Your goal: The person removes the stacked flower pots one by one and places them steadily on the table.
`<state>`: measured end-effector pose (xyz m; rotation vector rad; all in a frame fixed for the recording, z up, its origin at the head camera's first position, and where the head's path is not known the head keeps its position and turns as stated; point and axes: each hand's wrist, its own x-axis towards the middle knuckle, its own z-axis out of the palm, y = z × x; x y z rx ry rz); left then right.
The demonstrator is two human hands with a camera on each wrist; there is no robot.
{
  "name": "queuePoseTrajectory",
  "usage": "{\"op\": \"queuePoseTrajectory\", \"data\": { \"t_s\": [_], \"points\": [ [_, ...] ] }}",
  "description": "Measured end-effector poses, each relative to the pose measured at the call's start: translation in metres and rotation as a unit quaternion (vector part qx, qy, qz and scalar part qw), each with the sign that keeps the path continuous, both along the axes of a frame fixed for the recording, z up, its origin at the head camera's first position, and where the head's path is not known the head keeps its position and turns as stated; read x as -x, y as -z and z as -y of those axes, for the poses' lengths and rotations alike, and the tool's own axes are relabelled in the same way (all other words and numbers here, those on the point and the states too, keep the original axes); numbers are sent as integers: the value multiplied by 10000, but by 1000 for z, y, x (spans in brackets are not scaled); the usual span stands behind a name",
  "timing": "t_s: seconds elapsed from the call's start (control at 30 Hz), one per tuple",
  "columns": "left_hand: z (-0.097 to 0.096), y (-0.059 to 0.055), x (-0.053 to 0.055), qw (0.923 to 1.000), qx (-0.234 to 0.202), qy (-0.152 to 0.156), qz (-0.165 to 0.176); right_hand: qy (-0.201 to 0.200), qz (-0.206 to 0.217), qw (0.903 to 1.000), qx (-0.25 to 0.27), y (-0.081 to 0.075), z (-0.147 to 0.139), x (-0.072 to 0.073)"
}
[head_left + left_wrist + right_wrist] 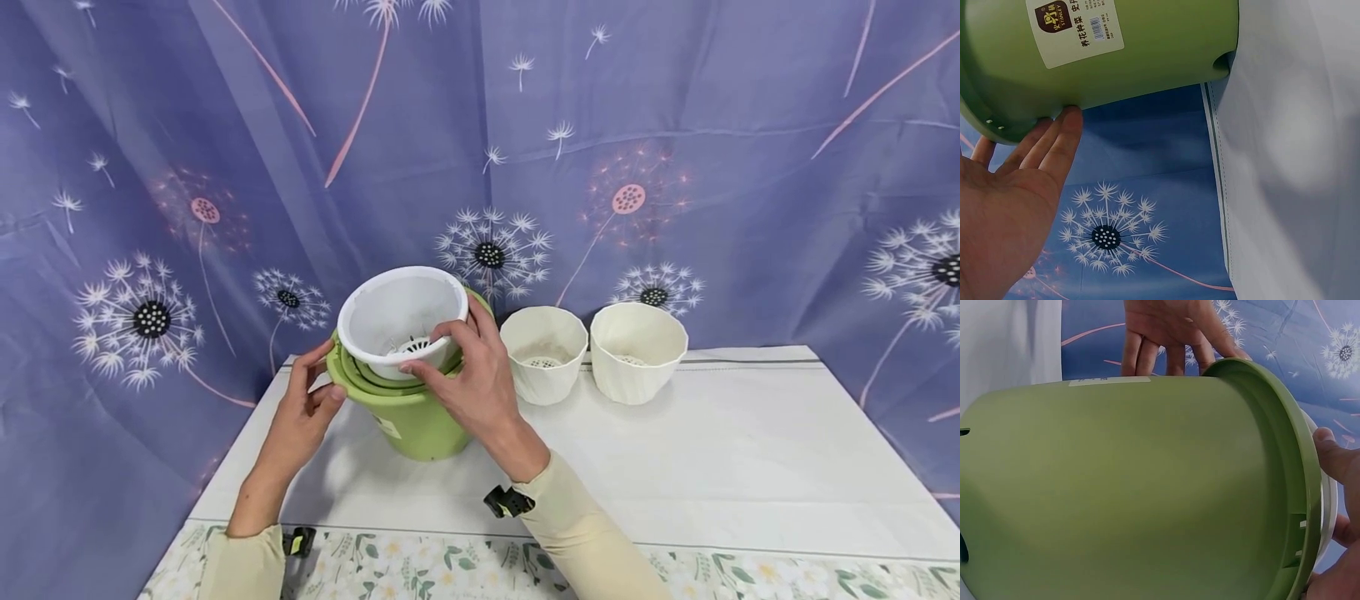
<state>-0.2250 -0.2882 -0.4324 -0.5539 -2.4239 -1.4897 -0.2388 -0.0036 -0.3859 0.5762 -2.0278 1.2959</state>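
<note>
A white plastic flowerpot [403, 312] with a slotted bottom sits tilted in the mouth of a nested stack of green flowerpots [431, 425]. My right hand [480, 375] pinches the white pot's rim at its right front; in the right wrist view the thumb [1329, 447] lies by the pale rim. At the left, my left hand [296, 417] holds the outer green pot's rim between thumb and fingers. The left wrist view shows those fingers [1054, 140] against the green wall below the rim, near a paper label [1079, 31].
Two cream fluted flowerpots [543, 367] [637, 358] stand side by side to the right of the green stack. They rest on a white tablecloth [735, 450] with a floral front border [420, 558]. A blue dandelion-print curtain [555, 183] hangs behind and at both sides.
</note>
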Motion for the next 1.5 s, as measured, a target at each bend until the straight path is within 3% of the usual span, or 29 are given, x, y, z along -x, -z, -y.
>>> {"op": "queuePoseTrajectory", "data": {
  "t_s": [0.27,0.5,1.5],
  "points": [
    [-5,-2,2,9999,-112,55,67,-29,-151,9999,62,-4,-5,2],
    [-2,0,0,10000,-20,-77,12,-194,-217,9994,166,-2,-3,1],
    [-1,-1,2,9999,-144,28,21,-79,-308,9987,390,-5,-3,0]
  ]
}}
